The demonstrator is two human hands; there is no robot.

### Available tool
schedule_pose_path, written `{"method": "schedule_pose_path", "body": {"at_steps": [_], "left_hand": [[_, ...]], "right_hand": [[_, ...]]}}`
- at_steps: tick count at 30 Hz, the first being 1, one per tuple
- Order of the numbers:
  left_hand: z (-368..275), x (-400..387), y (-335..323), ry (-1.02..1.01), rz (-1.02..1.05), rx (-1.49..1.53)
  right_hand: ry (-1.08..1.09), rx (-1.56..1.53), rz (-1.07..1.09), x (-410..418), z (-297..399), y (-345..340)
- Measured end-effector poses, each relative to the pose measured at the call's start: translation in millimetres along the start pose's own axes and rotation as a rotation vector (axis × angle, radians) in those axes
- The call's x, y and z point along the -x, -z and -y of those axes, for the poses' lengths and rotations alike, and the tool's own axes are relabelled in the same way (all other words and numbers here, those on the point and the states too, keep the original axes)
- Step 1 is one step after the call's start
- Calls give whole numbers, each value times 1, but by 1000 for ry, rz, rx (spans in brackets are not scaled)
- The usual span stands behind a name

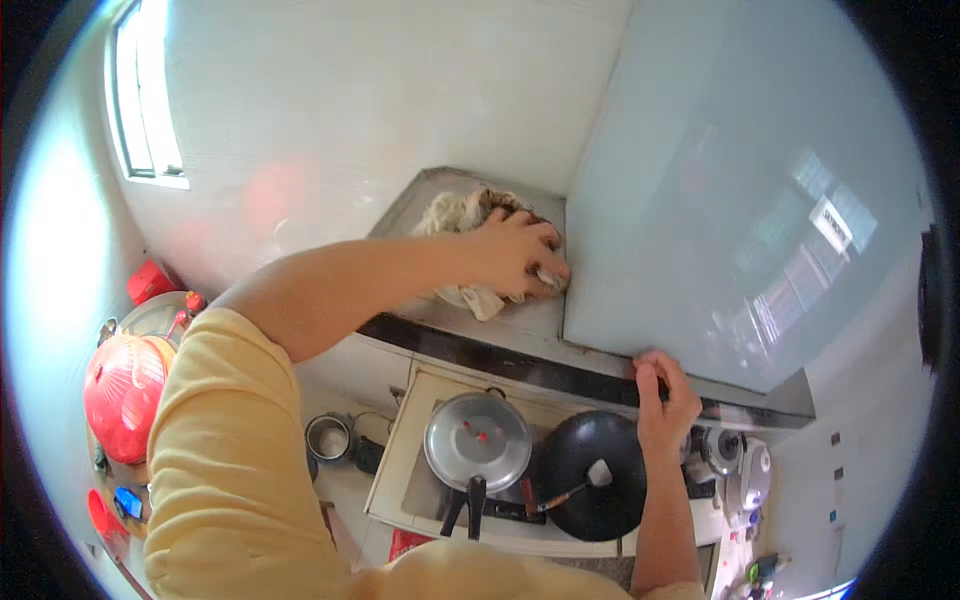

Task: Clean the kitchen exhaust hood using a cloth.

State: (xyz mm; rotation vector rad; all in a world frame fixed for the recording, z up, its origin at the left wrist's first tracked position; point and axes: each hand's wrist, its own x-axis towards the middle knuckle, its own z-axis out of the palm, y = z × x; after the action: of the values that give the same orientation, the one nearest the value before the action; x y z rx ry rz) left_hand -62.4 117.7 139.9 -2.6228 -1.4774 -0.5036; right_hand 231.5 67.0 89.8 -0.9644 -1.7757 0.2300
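My left hand (521,255) presses on a crumpled, stained pale cloth (450,214) atop a grey ledge (405,214), with its fingers curled over the cloth beside the vertical edge of a glossy grey-blue panel (690,225). Lower right, my right hand (667,390) touches the dark front edge (487,356) of the ledge with thumb and fingertips. It appears to grip that edge. Below the ledge, a lidded metal pressure cooker (478,442) and a black wok (592,502) stand on the stove. A ladle (598,474) rests in the wok.
At the far left, a red dome-shaped cover (124,397) lies on a round table. A small pot (328,437) stands left of the stove (390,480). A white appliance, seemingly a rice cooker (754,476), stands at the right. A window (142,97) is at upper left.
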Motion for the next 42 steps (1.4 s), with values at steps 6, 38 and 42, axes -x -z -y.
{"method": "schedule_pose_path", "body": {"at_steps": [6,38,42], "left_hand": [[16,-34,-7,248,51,44],[-92,56,20,175,-417,546],[-87,57,33,322,-409,1038]], "right_hand": [[0,18,-25,-4,0,-3],[-40,24,10,-7,-5,2],[-84,50,37,-9,-3,6]]}}
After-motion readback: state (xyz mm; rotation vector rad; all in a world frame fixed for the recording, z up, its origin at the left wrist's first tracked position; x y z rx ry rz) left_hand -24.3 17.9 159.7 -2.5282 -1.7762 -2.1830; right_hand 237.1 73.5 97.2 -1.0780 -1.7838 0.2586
